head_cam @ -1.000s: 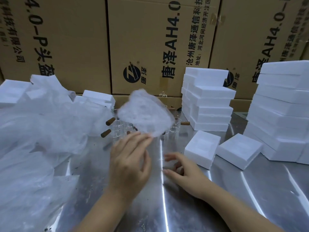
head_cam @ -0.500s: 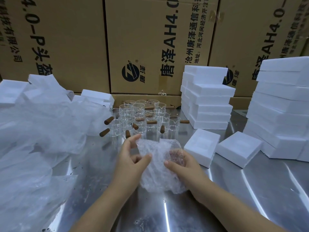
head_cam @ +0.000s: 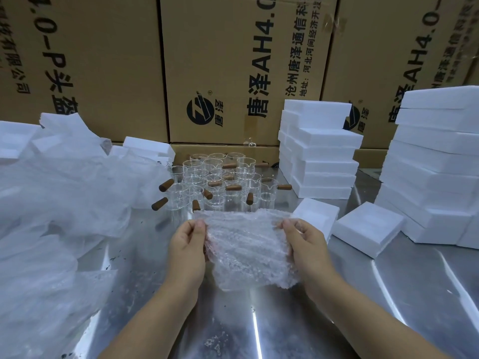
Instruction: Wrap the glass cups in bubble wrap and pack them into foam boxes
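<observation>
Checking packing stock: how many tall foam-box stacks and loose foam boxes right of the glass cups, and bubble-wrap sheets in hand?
Tall stacks of white foam boxes: 2
Loose white square foam boxes: 2
Clear bubble-wrap sheet in hand: 1
Total: 5

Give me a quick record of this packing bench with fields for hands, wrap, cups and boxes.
left hand: pinches left edge of bubble wrap sheet
right hand: pinches its right edge
bubble wrap sheet: spread between both hands above metal table
glass cups: unwrapped, clustered behind the sheet
foam boxes: stacked at right, two single ones nearer
</observation>
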